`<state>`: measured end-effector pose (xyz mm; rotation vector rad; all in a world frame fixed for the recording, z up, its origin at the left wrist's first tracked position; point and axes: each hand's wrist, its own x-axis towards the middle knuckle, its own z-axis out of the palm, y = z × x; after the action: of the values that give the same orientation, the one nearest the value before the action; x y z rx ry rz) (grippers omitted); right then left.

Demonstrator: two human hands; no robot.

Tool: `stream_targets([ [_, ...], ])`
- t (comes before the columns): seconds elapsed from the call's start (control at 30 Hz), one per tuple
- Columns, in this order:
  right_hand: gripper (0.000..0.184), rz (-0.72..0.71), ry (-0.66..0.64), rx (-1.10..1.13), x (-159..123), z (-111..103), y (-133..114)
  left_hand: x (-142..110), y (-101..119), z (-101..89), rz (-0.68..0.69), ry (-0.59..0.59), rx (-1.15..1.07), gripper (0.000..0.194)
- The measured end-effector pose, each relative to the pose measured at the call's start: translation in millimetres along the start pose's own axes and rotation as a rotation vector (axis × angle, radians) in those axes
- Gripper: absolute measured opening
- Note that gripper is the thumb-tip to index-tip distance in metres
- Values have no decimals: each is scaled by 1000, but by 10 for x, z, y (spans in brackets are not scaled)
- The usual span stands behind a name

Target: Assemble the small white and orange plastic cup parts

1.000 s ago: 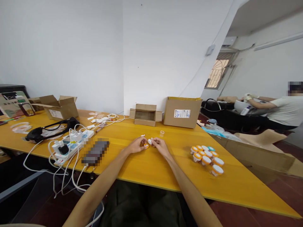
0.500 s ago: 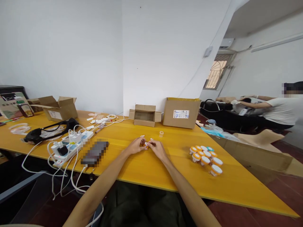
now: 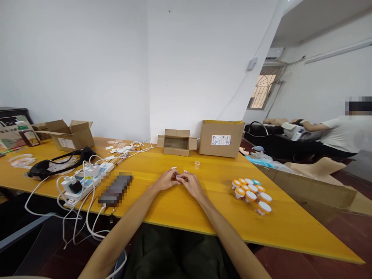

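My left hand (image 3: 166,180) and my right hand (image 3: 190,183) meet above the table, fingertips pinched together. Between them is a small white disc (image 3: 178,177), mostly covered by the fingers. The orange lid that showed in the left hand earlier is hidden behind the fingertips. Just beyond the hands lie two small white pieces, one a white scrap (image 3: 185,171) near my right fingers. A clear little cup (image 3: 197,165) stands farther back. To the right is a cluster of small clear jars (image 3: 250,190) with white-topped orange lids, one lid teal.
An open cardboard box (image 3: 176,143) and a taped carton (image 3: 221,138) stand by the wall. At left are a phone (image 3: 115,190), a power strip (image 3: 87,182) with trailing cables and a black headset (image 3: 61,162). Another person (image 3: 340,133) works at far right.
My right hand brought the white disc left onto the orange lid in my left hand. The fingers have closed around both, hiding most of them. The view has shifted slightly.
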<state>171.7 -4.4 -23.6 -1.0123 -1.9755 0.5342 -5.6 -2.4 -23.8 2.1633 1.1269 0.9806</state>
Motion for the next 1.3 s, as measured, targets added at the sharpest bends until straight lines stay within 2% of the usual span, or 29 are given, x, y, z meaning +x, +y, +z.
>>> stream_targets([
  [0.57,16,-28,3,-102,-11,30,46,5,18,-1,1,3,-13,23],
  [1.3,12,-43,-31,-52,-19,18,72,-24,76,-39,15,-6,-11,24],
])
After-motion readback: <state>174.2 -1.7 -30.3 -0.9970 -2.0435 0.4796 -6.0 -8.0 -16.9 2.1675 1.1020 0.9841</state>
